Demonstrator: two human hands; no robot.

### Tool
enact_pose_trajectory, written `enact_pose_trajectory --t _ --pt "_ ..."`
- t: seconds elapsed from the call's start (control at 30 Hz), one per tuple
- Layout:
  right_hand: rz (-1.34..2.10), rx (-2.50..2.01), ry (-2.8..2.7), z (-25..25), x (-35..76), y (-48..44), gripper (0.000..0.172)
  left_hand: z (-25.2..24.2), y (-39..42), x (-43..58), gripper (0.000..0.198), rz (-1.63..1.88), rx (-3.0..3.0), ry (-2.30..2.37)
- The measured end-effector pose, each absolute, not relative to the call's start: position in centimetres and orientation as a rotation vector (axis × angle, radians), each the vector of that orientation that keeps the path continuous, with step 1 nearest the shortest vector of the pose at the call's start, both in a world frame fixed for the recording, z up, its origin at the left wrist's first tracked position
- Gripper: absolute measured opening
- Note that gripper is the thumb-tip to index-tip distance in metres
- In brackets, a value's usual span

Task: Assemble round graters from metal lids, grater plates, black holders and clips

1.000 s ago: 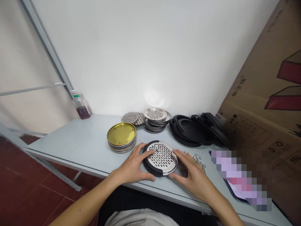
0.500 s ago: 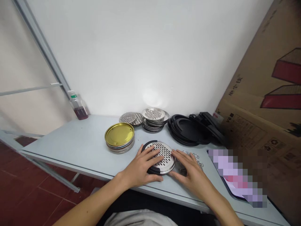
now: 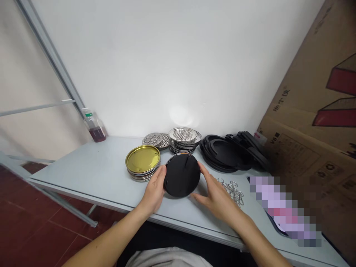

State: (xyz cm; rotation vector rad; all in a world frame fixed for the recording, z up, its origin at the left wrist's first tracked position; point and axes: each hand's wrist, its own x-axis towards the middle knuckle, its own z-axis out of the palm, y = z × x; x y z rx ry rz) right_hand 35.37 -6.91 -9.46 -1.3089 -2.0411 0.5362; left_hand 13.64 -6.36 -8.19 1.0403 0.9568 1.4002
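The black-backed strainer disc [image 3: 182,175] has flipped (underside now up), its edges held between the left hand [image 3: 152,190] and right hand [image 3: 214,198], both grips spread.

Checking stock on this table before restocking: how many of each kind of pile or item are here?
Black disc held up: 1
Gold-topped stack: 1
Perforated steel piles: 2
Black ring heap: 1
Metal clip heap: 1
Bottle: 1
Total: 7

Round matte-black disc [image 3: 181,175], faint short line near its upper edge, tilted, flat face toward the camera
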Motion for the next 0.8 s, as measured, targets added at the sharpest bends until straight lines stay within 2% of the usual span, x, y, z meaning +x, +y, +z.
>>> enact_pose_trajectory --t 0.13,0.3,0.43,0.8 --pt "0.543 -1.372 -2.006 -9.9 35.6 -7.5 0.096 -9.1 -6.0 12.8 0.042 1.353 0.831 0.833" --pt "0.522 -1.347 -2.119 -9.7 36.5 -8.4 0.089 -10.0 -5.9 11.3 0.042 1.213 0.981 1.004" --pt "0.488 -1.341 -2.182 -10.1 36.6 -8.5 0.098 -9.7 -5.7 11.0 0.040 1.115 1.235 1.119" --pt "0.396 -1.367 -2.216 -10.6 37.1 -8.2 0.095 -9.5 -5.8 10.7 0.056 0.854 2.018 1.450"
